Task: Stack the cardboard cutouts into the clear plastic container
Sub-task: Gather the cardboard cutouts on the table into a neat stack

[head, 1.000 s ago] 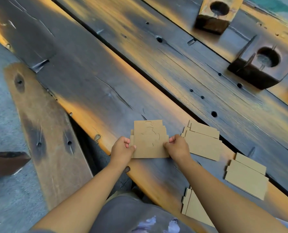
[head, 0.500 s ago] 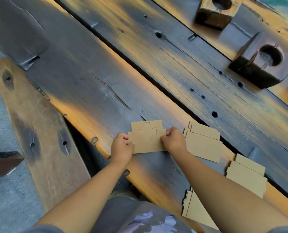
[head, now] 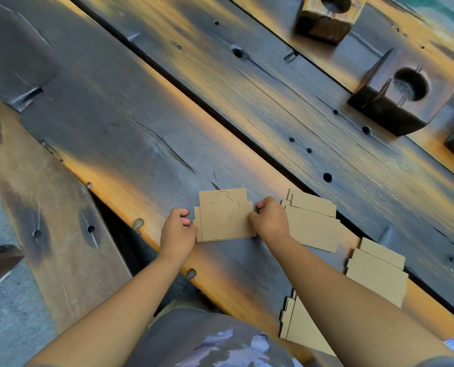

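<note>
Head view: both hands (head: pixel 177 232) (head: pixel 271 221) pinching the cutout stack's (head: pixel 224 215) side edges, bare plank (head: pixel 120 144) beyond.

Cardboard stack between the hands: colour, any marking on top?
Plain tan-brown stepped cardboard stack, thin curved cut lines on its top sheet; head view.

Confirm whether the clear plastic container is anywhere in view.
No: only cardboard cutouts, both hands, wooden planks and wooden blocks show.

My view looks down on a scorched plank table (head: pixel 146 123), four cardboard cutout stacks (head: pixel 224 215) (head: pixel 313 223) (head: pixel 376 274) (head: pixel 305 327) lying flat near me, two holed wooden blocks (head: pixel 400 102) (head: pixel 326 17) farther off
</note>
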Motion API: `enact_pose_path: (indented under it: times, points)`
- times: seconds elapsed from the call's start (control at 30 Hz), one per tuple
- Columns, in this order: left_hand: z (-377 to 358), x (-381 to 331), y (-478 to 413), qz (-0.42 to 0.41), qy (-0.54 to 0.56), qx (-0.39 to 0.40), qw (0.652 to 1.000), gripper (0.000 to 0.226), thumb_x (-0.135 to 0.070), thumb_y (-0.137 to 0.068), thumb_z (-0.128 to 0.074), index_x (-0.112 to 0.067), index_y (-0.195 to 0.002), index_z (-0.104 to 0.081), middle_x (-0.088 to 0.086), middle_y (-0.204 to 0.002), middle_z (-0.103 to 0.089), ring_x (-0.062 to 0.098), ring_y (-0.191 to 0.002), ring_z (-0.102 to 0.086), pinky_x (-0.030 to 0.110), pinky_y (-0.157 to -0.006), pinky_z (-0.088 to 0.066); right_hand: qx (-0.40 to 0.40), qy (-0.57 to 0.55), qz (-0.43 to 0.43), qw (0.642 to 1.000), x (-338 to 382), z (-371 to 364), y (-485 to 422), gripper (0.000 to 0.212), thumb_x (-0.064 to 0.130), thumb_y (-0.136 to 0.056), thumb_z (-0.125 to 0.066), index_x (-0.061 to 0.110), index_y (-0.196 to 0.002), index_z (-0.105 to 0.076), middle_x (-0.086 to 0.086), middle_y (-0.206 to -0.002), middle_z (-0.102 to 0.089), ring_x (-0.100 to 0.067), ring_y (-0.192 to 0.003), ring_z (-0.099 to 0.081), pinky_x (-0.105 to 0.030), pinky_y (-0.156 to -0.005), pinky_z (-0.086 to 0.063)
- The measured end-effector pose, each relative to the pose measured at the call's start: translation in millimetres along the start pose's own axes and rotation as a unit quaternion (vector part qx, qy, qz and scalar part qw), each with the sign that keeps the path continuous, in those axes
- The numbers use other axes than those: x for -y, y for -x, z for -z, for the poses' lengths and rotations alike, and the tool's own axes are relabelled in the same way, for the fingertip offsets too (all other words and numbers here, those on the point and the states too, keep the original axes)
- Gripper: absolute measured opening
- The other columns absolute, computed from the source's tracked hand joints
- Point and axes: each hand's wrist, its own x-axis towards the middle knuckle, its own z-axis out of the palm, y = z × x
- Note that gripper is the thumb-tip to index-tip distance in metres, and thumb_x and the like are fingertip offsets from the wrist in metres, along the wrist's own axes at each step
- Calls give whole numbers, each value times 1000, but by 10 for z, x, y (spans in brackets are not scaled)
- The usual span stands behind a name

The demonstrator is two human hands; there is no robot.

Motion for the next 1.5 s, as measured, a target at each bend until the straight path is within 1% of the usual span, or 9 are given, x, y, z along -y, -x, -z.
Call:
enact_pose_path:
  times: [0.17, 0.3, 0.5, 0.73, 0.9, 1.0, 1.27, 1.4, 1.5]
  points:
    - [-19, -98, 5, 34, 14, 42, 998, 53, -13, -86, -65, -16, -134, -45, 1, -103, -59, 19, -96, -58, 28, -77, -44, 13, -32, -30, 999, 17, -53, 26, 16, 12, -78, -54, 13, -93, -60, -6, -96, -65, -25, -88, -60, -33, -70, -48]
    - [-34, -178, 1, 51, 40, 42, 997, 37, -14, -82, -71, -15, -114, -53, 7, -105, -61, 25, -98, -62, 39, -83, -53, 14, -54, -25, 998, 15, -56, 65, 20, 13, -77, -57, 12, -97, -59, -8, -100, -64, -25, -88, -61, -31, -67, -47]
    - [-84, -336, 29, -15, -8, 37, 999, 28, -18, -80, -72, -20, -99, -52, 1, -88, -59, 19, -83, -62, 28, -58, -43, -24, -63, 15, 998, -140, 175, 139, 15, 13, -76, -62, 12, -88, -54, -4, -82, -60, -22, -75, -57, -35, -63, -46]
    - [-608, -729, 221, -75, -50, 76, 993, 31, -16, -80, -70, -17, -100, -47, 1, -94, -54, 23, -88, -58, 34, -70, -46, -64, -96, -40, 993, -681, 617, 165, 21, 14, -77, -67, 13, -91, -53, 5, -75, -53, -19, -73, -53, -31, -62, -38]
    - [-1000, -969, 349, -102, -85, 99, 986, 34, -18, -80, -72, -17, -101, -45, 5, -98, -56, 22, -88, -57, 23, -57, -34, -90, -109, -79, 987, -1048, 911, 160, 22, 18, -76, -68, 17, -89, -51, 8, -74, -53, -16, -72, -54, -26, -57, -37]
    - [-1165, -1068, 406, -115, -103, 105, 982, 35, -19, -80, -72, -18, -100, -44, 2, -96, -53, 22, -88, -55, 27, -60, -34, -92, -110, -92, 985, -1204, 1034, 134, 23, 19, -75, -69, 18, -87, -50, 8, -76, -54, -22, -79, -58, -34, -69, -45]
    - [-1491, -1241, 413, -123, -139, 122, 975, 33, -22, -82, -70, -19, -99, -43, 2, -96, -54, 21, -86, -57, 24, -55, -33, -96, -129, -107, 981, -1454, 1191, -4, 21, 15, -76, -66, 17, -86, -48, 7, -75, -53, -16, -70, -51, -28, -55, -34]
    - [-1619, -1275, 353, -117, -143, 127, 975, 32, -21, -81, -70, -17, -100, -44, 6, -100, -56, 23, -88, -59, 29, -62, -39, -96, -125, -109, 982, -1512, 1224, -101, 18, 14, -77, -64, 16, -87, -50, 3, -79, -56, -19, -73, -53, -27, -55, -35]
    - [-1701, -1290, 314, -117, -146, 121, 975, 32, -20, -80, -71, -18, -97, -44, 5, -97, -54, 21, -84, -56, 22, -55, -33, -93, -115, -110, 983, -1535, 1228, -171, 18, 14, -77, -64, 15, -86, -49, 2, -82, -56, -22, -76, -55, -32, -57, -34]
